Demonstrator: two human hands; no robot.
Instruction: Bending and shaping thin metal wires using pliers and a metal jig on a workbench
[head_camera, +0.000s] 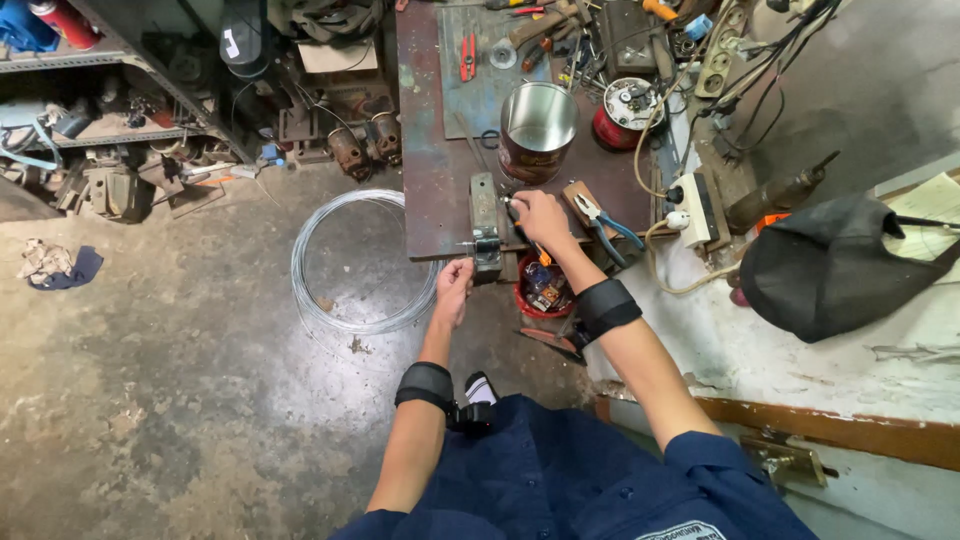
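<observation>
Left hand (453, 285) pinched the handle end under the small bench vise (486, 228) at the table's (430, 200) front edge. Right hand (541, 219) gripped an orange-handled tool (537, 251) beside the vise. Blue pliers (603, 222) just right, metal can (537, 128) behind, wire coil (350, 262) on floor left.

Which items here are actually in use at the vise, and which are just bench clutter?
In use:
- left hand at the small bench vise
- right hand gripping an orange-handled tool beside the vise

Lying about:
- metal can
- blue-handled pliers
- wire coil on the floor
- red cutters
- black bag
</observation>
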